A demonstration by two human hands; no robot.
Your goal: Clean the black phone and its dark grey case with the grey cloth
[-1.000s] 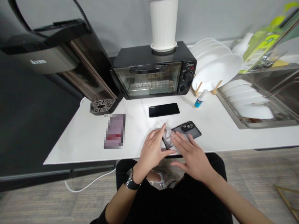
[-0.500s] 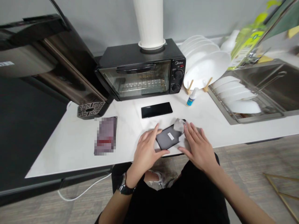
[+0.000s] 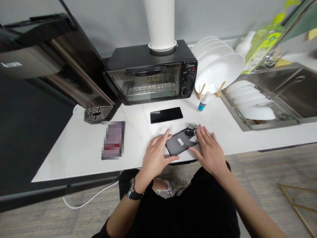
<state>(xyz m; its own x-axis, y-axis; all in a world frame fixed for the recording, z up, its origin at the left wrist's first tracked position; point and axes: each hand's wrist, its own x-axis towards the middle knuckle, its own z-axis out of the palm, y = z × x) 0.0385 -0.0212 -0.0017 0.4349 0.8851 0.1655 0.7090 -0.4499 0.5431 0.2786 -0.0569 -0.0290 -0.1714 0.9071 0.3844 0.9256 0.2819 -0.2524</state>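
Note:
A dark grey phone (image 3: 176,144) lies back up at the counter's front edge, with a small white label on its back and a round black camera area at its right end. My left hand (image 3: 156,152) grips its left end, forefinger at the far edge and thumb at the near one. At the right end, my right hand (image 3: 208,149) has its fingers on a crumpled grey-white sheet (image 3: 193,138); cloth or film, I cannot tell. The fingers partly hide that sheet. Beyond the hands lies a black phone (image 3: 166,115), screen up.
Behind stands a black toaster oven (image 3: 151,79) bearing a white vase (image 3: 162,26). A small spray bottle (image 3: 203,101) is near racked white plates (image 3: 220,71). Right is a sink (image 3: 292,99) with bowls. At left are a blurred-out phone-sized object (image 3: 113,140) and a drinks machine (image 3: 99,113).
My right hand has shifted the sheet towards the phone's upper right corner, and the round black camera area now shows. My left hand keeps its hold. The whole view has shifted slightly.

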